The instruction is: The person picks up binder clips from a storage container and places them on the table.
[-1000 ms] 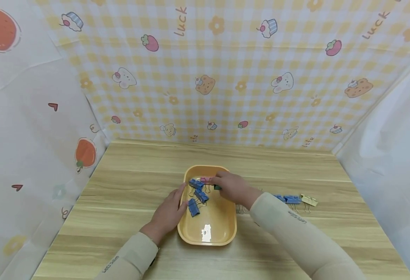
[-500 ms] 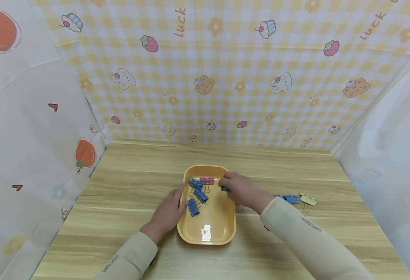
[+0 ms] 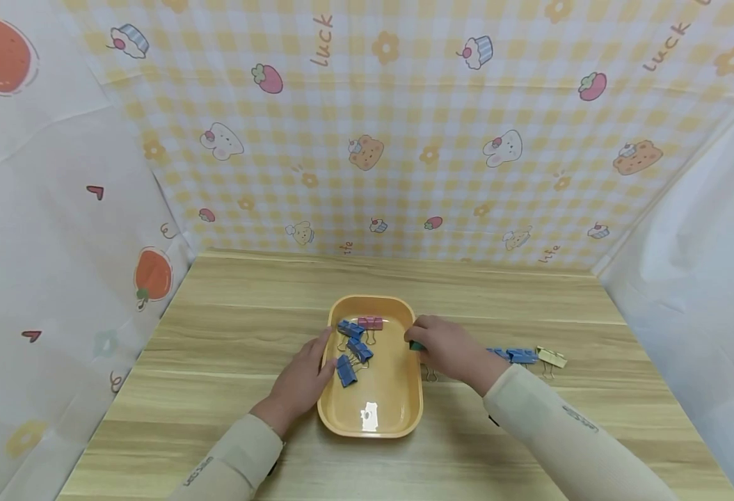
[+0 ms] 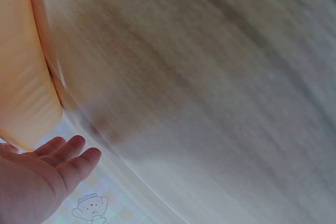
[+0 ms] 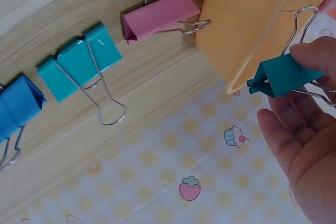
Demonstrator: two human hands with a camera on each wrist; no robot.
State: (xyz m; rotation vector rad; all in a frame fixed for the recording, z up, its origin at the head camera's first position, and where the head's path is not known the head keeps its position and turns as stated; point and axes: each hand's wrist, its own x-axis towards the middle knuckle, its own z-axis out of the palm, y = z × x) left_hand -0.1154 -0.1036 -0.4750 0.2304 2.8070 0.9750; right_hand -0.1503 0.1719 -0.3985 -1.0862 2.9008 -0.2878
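My right hand [image 3: 451, 349] pinches a green binder clip [image 3: 415, 346] at the right rim of the yellow tray [image 3: 373, 435]; the right wrist view shows thumb and fingers [image 5: 310, 124] on the green clip [image 5: 283, 75]. My left hand [image 3: 299, 379] rests against the tray's left side, fingers extended; in the left wrist view the hand [image 4: 39, 184] is beside the tray wall [image 4: 26, 66]. Inside the tray lie a pink clip [image 3: 370, 323] and three blue clips, one near the left fingertips [image 3: 346, 371].
Right of the tray a row of clips lies on the wooden table [image 3: 248, 278]: pink [image 5: 160, 17], teal [image 5: 79, 61], blue [image 5: 18, 103], and at the far end yellow [image 3: 552, 358]. My right arm partly covers the row. A patterned cloth [image 3: 316, 181] stands behind the table.
My right hand has moved right with the green clip, from inside the tray beside the pink clip to the right rim. The left hand and the tray have stayed in place.
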